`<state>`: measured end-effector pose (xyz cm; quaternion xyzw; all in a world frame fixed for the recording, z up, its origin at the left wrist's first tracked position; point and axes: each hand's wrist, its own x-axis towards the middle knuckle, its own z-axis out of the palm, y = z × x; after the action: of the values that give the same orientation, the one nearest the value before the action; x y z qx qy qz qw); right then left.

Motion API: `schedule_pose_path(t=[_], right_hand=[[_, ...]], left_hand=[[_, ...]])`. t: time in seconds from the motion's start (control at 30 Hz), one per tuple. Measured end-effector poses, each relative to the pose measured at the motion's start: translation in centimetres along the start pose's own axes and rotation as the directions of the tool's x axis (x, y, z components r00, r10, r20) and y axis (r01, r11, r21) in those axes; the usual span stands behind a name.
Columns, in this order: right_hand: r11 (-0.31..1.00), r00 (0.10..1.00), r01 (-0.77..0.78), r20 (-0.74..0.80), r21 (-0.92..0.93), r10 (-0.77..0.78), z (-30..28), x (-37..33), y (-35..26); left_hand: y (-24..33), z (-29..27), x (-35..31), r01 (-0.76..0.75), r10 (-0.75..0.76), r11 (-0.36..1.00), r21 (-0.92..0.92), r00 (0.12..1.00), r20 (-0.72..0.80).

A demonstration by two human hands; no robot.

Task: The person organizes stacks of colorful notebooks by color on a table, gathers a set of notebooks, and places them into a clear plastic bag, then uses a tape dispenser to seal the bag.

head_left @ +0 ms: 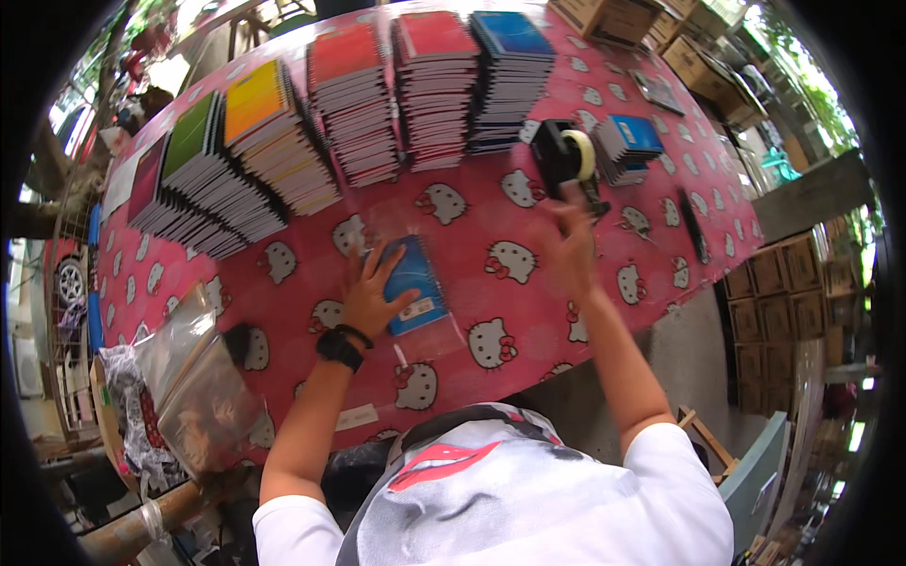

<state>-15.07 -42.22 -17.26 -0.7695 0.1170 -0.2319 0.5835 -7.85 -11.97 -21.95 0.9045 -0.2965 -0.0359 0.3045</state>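
Note:
A blue spiral notebook (412, 274) lies inside a clear plastic sleeve on the table before me. My left hand (373, 294) rests flat on its left side, fingers spread, a black watch on the wrist. To the right, my right hand (569, 241) reaches toward a black tape dispenser (554, 156) with a roll of pale tape (581, 154). Motion smears the right fingers, so I cannot tell whether they grip anything. Just beyond the dispenser stands a short stack of blue-covered notebooks (634, 141).
Tall notebook stacks line the far side: purple (149, 179), green (192, 141), yellow (255, 102), red (344, 52) and blue (511, 36). Clear plastic bags (193, 377) hang at the left edge. A dark, long object (694, 226) lies at right. Cardboard boxes (779, 292) are stacked beyond the table.

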Motion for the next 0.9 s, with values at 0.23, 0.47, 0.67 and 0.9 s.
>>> schedule_pose_path(t=[0.23, 0.47, 0.67, 0.9], right_hand=[[0.956, 0.965, -0.213, -0.197, -0.201, 0.173, -12.6, 8.3, 6.6], [0.969, 0.97, -0.035, -0.227, 0.245, 0.093, -11.0, 5.5, 3.3], [0.785, 0.853, -0.383, -0.14, 0.487, 0.503, -11.0, 2.3, 8.6], [0.86, 0.828, -0.493, 0.375, 0.135, 0.416, 4.2, -1.4, 0.0]], left_hand=[[1.1, 0.0, 0.7, -0.001, 0.001, 1.0, 0.025, 0.999, 0.032], [0.6, -0.2, 0.0, 0.078, -0.08, 0.996, 0.032, 0.994, 0.069], [0.6, 0.2, 0.3, 0.012, -0.012, 1.0, 0.0, 0.999, 0.037], [0.2, -0.1, 0.2, 0.054, -0.056, 0.997, 0.059, 0.998, 0.04]])
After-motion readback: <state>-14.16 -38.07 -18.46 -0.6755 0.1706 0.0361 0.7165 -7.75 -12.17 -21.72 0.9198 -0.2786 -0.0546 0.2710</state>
